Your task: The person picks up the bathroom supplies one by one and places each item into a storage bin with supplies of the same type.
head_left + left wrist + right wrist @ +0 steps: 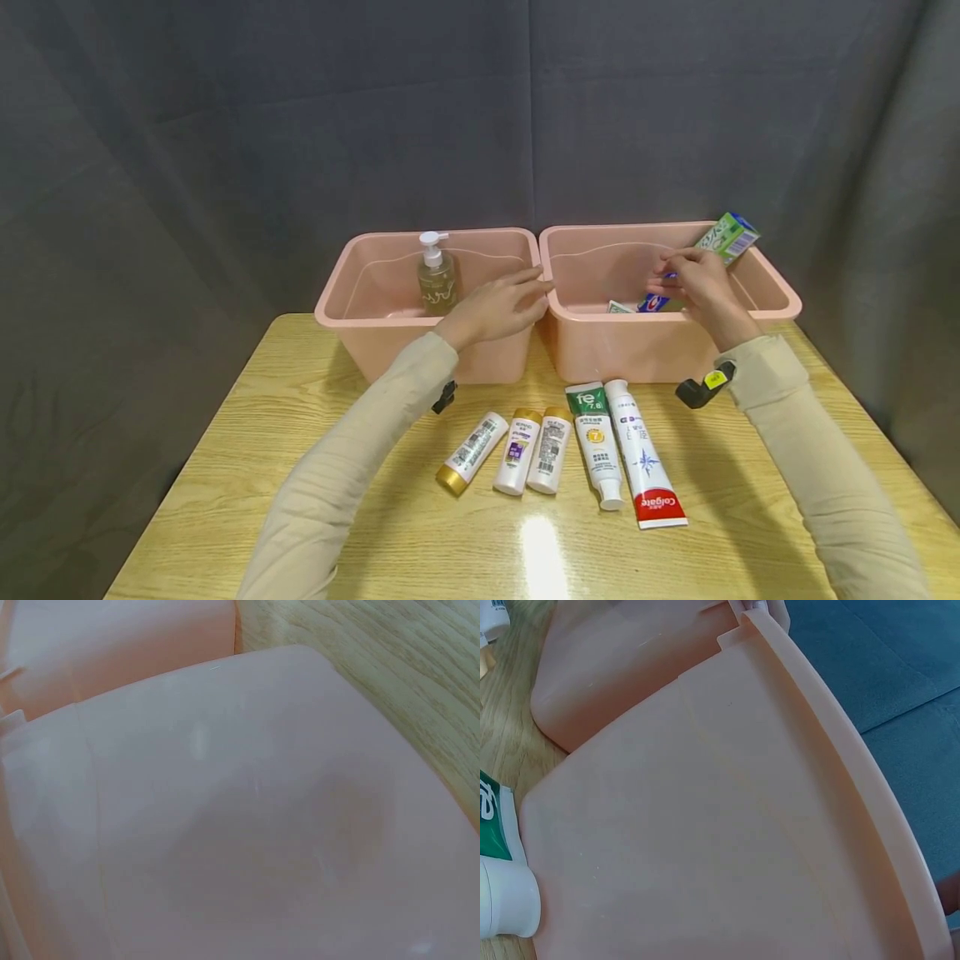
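My left hand (501, 307) is over the front right corner of the left pink bin (431, 346), fingers stretched toward where the two rims meet. No object shows in it. My right hand (701, 287) hovers over the right pink bin (630, 346), fingers loosely bent and apparently holding nothing. Behind and below it, a blue box (654, 302) lies partly hidden inside that bin. A green and blue carton (731, 237) leans against the bin's back right corner. In the left wrist view only the bin walls (225, 787) and tabletop show; fingertips (949, 894) edge into the right wrist view.
A pump bottle (437, 283) stands in the left bin. Before the bins lie three small white bottles with gold caps (516, 454), a green-and-white tube (596, 442) and a Colgate toothpaste tube (645, 458). A dark curtain (450, 117) hangs behind the wooden table (247, 467).
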